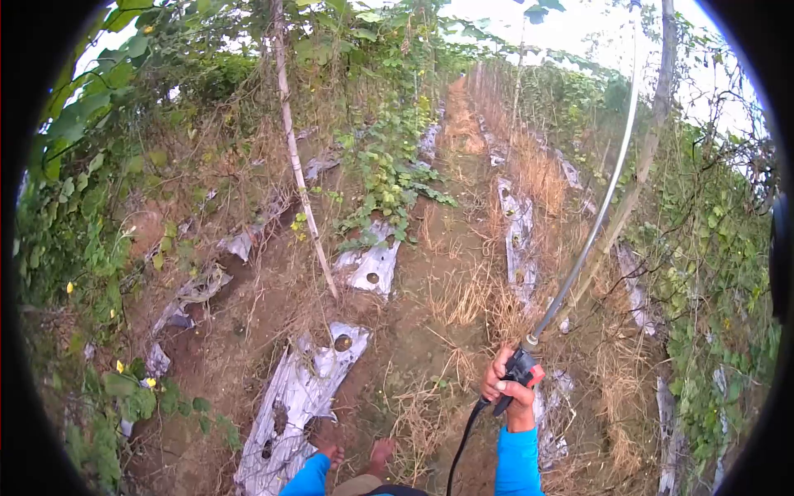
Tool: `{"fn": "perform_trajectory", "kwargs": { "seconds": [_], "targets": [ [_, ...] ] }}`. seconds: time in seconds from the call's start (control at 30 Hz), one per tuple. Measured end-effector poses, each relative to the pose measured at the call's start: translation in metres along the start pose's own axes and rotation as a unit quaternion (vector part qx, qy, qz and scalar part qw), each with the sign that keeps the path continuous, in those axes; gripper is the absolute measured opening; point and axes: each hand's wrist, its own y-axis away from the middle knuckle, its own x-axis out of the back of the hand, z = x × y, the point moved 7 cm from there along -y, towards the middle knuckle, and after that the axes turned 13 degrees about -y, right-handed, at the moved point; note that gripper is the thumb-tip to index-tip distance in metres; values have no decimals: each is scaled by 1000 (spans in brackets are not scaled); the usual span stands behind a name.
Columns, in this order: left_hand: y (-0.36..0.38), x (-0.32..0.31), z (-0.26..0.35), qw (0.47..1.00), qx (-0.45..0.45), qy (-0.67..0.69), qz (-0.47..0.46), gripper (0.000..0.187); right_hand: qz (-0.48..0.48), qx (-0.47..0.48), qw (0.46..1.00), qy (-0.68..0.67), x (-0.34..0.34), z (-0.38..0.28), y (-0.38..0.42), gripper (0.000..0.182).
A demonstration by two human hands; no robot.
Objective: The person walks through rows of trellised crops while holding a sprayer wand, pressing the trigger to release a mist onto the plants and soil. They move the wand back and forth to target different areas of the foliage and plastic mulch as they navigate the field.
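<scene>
My right hand (514, 388) is wrapped round the black and red trigger handle of a spray wand (597, 221). The long, thin metal lance rises from the handle, bends, and reaches the top right of the head view. A black hose (465, 442) runs down from the handle past the bottom edge. Low in the view, by my body, my left hand (333, 455) shows beyond a blue sleeve, too small to make out its fingers. Close to it are a bare foot (382, 452) and a torn silver mulch sheet (310, 384) with holes.
Climbing vines (385, 178) cover both sides of a dirt path (447, 240) with dry straw. A slanting wooden pole (299, 169) stands left of the path. Another pole (641, 178) leans behind the lance. More mulch strips (519, 236) line the rows.
</scene>
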Motion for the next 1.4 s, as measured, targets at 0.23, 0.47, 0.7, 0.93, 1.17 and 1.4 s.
{"fn": "perform_trajectory", "kwargs": {
  "seconds": [0.23, 0.47, 0.7, 0.93, 1.17, 1.4],
  "targets": [
    [93, -34, -153, 985, 125, -32, -114, 22, -82, -67, 993, -43, -93, -8, 71, 32],
    [116, -14, -211, 987, 73, -7, -140, 28, -148, -158, 976, 22, -203, -25, 86, 31],
    [115, -9, -212, 990, -12, -123, -69, 35, -283, -219, 933, 41, -354, -16, 78, 29],
    [155, 52, -340, 994, 2, -56, -94, 30, -375, -218, 901, -20, -464, 4, 110, 32],
    [229, 108, -543, 986, 134, 61, -82, 26, -295, -110, 948, 49, -487, -6, 152, 26],
    [293, 89, -619, 972, 115, 181, -99, 15, -201, -84, 975, 47, -462, 19, 223, 23]
  ]
}}
